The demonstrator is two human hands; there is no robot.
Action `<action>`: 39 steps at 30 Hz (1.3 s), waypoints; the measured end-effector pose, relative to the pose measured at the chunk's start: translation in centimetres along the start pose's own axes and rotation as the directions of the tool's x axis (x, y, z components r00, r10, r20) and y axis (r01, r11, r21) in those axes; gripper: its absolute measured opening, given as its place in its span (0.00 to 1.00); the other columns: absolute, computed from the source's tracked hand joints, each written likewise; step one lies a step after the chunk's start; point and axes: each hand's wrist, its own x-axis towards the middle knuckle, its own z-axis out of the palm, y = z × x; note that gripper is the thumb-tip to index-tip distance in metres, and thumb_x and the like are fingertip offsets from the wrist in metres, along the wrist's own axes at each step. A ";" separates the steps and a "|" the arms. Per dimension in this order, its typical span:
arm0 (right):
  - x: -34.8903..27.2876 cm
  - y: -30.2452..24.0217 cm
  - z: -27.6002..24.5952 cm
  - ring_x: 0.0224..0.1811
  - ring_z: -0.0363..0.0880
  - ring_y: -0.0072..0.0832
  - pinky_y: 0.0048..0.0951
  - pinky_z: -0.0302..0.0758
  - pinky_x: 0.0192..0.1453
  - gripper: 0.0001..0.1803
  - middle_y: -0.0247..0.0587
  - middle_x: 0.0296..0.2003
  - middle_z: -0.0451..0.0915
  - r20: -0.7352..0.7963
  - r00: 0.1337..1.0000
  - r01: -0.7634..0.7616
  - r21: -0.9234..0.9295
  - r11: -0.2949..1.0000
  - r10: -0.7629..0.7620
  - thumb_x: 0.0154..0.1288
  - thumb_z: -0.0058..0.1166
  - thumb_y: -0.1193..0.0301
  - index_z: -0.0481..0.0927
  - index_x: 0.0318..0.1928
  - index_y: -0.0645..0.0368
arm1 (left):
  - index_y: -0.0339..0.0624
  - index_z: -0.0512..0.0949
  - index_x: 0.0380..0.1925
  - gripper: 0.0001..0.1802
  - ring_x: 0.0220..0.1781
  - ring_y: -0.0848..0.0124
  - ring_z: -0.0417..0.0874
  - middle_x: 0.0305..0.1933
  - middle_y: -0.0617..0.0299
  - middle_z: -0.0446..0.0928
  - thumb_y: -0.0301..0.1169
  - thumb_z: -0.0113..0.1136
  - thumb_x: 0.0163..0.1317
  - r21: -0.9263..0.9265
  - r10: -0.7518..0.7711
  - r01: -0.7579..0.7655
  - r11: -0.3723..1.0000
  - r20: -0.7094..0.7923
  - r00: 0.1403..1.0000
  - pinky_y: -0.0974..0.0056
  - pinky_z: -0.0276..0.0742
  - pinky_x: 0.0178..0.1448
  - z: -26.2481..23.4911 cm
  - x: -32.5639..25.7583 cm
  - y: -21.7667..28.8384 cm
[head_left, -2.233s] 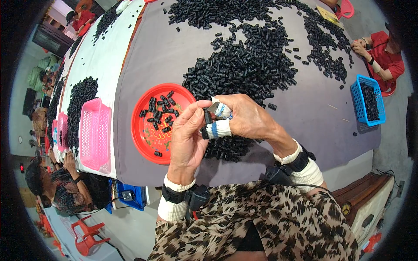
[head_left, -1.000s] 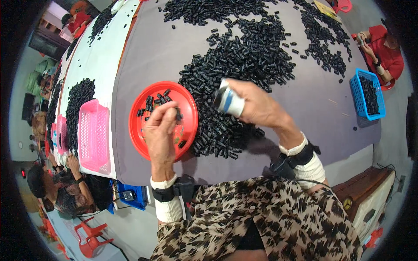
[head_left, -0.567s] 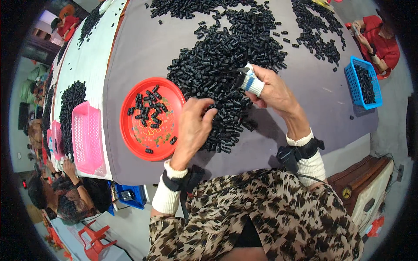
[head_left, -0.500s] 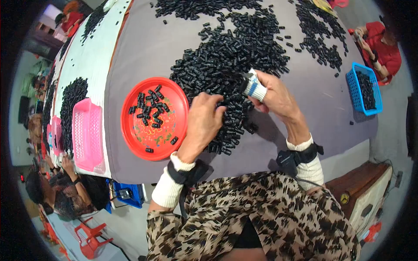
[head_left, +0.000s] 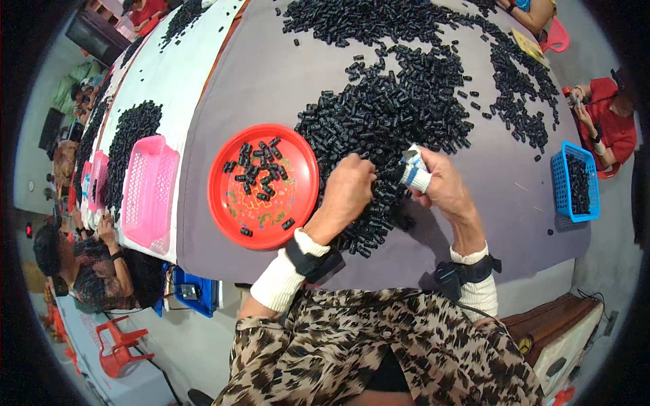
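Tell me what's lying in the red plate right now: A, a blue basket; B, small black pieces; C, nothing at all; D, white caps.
B: the red plate holds a scatter of small black pieces, the same kind as the big pile beside it, into which the left hand is reaching.

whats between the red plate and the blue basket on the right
In the head view, between the red plate and the blue basket lie the pile of small black pieces, the left hand and the right hand, then bare grey tabletop.
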 end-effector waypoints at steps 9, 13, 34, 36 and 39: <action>1.5 -2.0 3.3 0.15 0.62 0.11 0.17 0.59 0.16 0.07 0.24 0.18 0.68 0.043 0.995 0.082 0.075 0.994 -0.085 0.58 0.53 0.71 0.73 0.35 0.59 | 0.34 0.72 0.41 0.09 0.30 0.73 0.74 0.32 0.60 0.74 0.27 0.51 0.63 -0.953 -0.432 0.182 -0.244 0.275 0.859 0.67 0.73 0.36 -7.7 -1.2 2.4; 1.7 -4.0 5.0 0.21 0.65 0.12 0.18 0.64 0.24 0.08 0.25 0.21 0.71 0.085 0.977 0.193 0.038 0.980 -0.195 0.60 0.54 0.69 0.74 0.35 0.61 | 0.35 0.71 0.41 0.09 0.31 0.72 0.73 0.32 0.59 0.74 0.29 0.51 0.63 -0.929 -0.384 0.135 -0.344 0.270 0.883 0.65 0.72 0.38 -9.0 -2.0 4.1; 1.6 -5.0 4.5 0.24 0.65 0.14 0.21 0.65 0.28 0.14 0.28 0.21 0.72 0.156 0.959 0.244 -0.027 0.970 -0.237 0.51 0.64 0.65 0.75 0.32 0.60 | 0.33 0.68 0.49 0.16 0.33 0.73 0.75 0.34 0.60 0.74 0.28 0.50 0.63 -0.925 -0.297 0.118 -0.360 0.234 0.926 0.66 0.72 0.38 -9.7 -2.1 5.1; 1.8 -4.3 4.4 0.23 0.65 0.14 0.21 0.65 0.28 0.15 0.28 0.20 0.72 0.177 0.944 0.291 -0.043 0.956 -0.280 0.50 0.64 0.65 0.75 0.31 0.60 | 0.33 0.68 0.50 0.16 0.34 0.73 0.75 0.35 0.59 0.74 0.28 0.50 0.63 -0.920 -0.286 0.114 -0.374 0.231 0.930 0.66 0.73 0.40 -9.4 -2.0 5.0; 1.9 -4.1 4.9 0.23 0.65 0.14 0.22 0.66 0.27 0.17 0.28 0.20 0.72 0.193 0.924 0.338 -0.013 0.941 -0.329 0.48 0.66 0.63 0.74 0.30 0.61 | 0.33 0.67 0.51 0.17 0.37 0.73 0.75 0.37 0.59 0.73 0.27 0.51 0.62 -0.921 -0.366 0.088 -0.379 0.237 0.900 0.66 0.73 0.46 -9.6 -1.8 5.7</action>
